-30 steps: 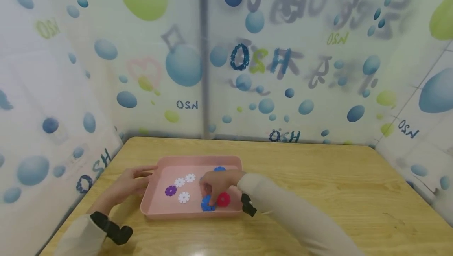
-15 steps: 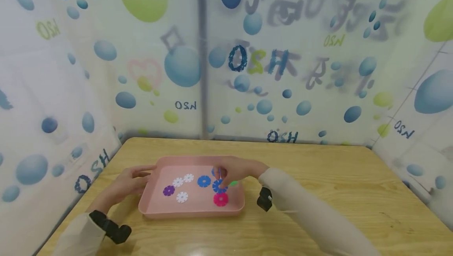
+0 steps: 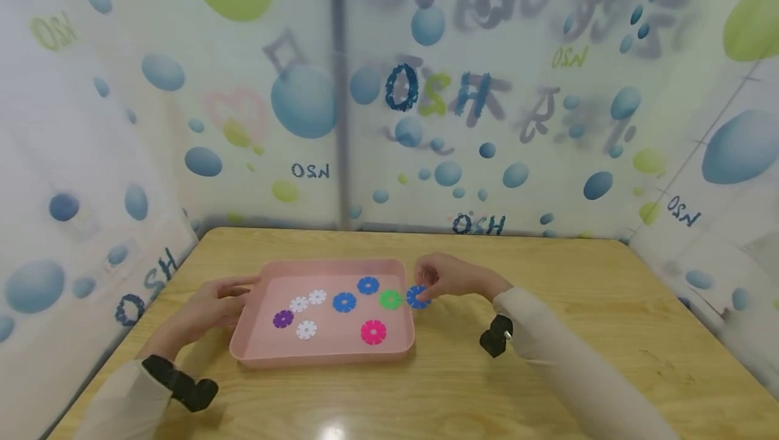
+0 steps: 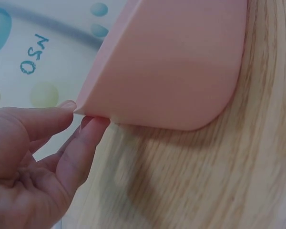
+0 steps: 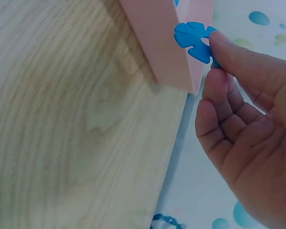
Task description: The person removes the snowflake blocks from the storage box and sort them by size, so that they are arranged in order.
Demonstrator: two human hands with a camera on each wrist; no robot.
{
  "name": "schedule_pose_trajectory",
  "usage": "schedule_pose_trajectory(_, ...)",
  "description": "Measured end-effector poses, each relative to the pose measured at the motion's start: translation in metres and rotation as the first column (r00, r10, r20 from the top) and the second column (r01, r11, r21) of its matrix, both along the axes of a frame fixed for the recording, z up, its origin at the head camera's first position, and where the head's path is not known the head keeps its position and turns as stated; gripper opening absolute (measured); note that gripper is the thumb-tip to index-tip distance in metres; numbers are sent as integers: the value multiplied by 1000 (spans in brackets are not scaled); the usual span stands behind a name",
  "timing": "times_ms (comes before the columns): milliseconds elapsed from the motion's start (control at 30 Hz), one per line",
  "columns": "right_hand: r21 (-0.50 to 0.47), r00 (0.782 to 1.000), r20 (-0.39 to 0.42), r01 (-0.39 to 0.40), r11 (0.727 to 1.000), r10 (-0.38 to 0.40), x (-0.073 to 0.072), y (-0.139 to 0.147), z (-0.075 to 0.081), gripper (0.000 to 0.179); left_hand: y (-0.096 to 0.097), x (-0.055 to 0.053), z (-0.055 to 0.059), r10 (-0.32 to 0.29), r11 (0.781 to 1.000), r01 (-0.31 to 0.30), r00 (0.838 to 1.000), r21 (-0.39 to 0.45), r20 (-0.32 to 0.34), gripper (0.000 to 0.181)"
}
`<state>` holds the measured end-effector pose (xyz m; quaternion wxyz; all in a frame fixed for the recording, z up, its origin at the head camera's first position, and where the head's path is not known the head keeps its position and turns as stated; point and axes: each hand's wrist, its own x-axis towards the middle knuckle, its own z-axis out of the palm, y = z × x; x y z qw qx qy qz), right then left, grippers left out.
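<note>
A pink tray (image 3: 262, 352) lies on the wooden table and holds several flower-shaped plastic discs: white ones (image 3: 307, 329), a purple one (image 3: 282, 319), blue ones (image 3: 344, 302), a green one (image 3: 390, 299) and a magenta one (image 3: 373, 332). My right hand (image 3: 439, 278) pinches a blue disc (image 3: 417, 297) (image 5: 194, 39) just beyond the tray's right rim (image 5: 168, 57). My left hand (image 3: 213, 305) grips the tray's left rim (image 4: 133, 90), thumb and fingers (image 4: 78, 148) on its edge.
The wooden table (image 3: 548, 332) stretches away to the right of the tray. Walls printed with blue and green bubbles enclose it at the back and on both sides. A black wrist strap (image 3: 494, 340) shows on my right sleeve.
My right hand has lifted a blue disc out of the tray's front part and carried it right, past the right rim. The left hand stays on the left rim.
</note>
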<state>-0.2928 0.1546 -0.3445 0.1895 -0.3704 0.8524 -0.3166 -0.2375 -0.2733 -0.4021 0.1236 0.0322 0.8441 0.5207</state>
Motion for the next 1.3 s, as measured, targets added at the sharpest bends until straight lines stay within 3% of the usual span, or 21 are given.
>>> schedule_pose_trajectory(400, -61, 991, 108, 91, 994, -84, -4, 25, -29, 18, -2, -2, 0, -12, 1000, 12, 1000, -1, -1, 57)
schedule_pose_trajectory(800, 1, 993, 70, 99, 995, -99, -12, 27, -52, 18, -3, -2, 0, -14, 999, 13, 1000, 39, 4, 53)
schedule_pose_trajectory(1000, 52, 991, 54, 118, 992, -121, -12, 25, -52, 18, -2, -3, 1, -12, 999, 12, 1000, 33, 11, 55)
schedule_pose_trajectory(1300, 123, 995, 31, 86, 989, -90, -11, 18, -47, 16, -2, -1, 1, -3, 1000, 2, 1000, 19, 16, 59)
